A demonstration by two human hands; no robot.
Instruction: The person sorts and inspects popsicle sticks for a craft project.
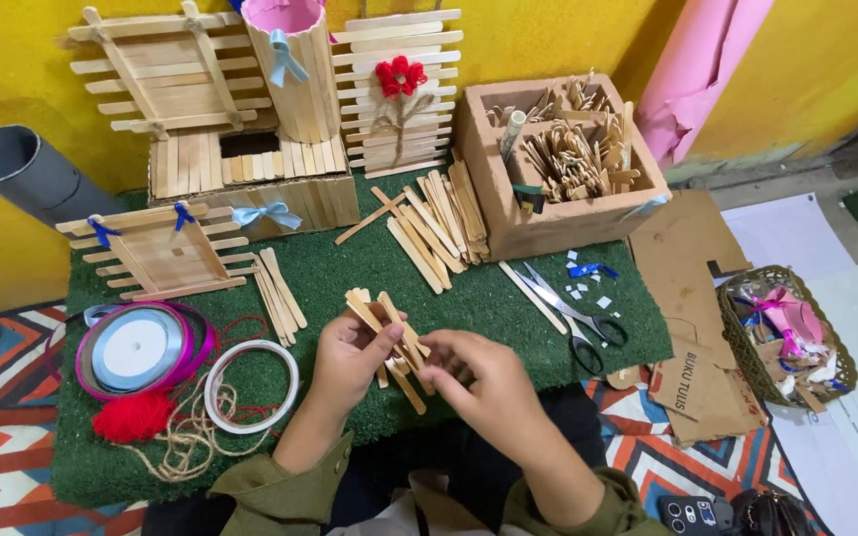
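My left hand (348,359) grips a bundle of flat wooden craft sticks (381,316), their upper ends fanning out above my fingers. My right hand (471,378) pinches the lower ends of the same sticks from the right. Both hands hover over the front edge of a green turf mat (330,268). Olive sleeves cover both forearms.
A loose stick pile (436,228) and scissors (576,316) lie on the mat. A cardboard box of sticks (558,164), stick-built boxes and panels (250,179), ribbon spools (141,347), red yarn (133,415), twine and tape surround them. Cardboard scraps (692,298) and a basket (786,337) sit right.
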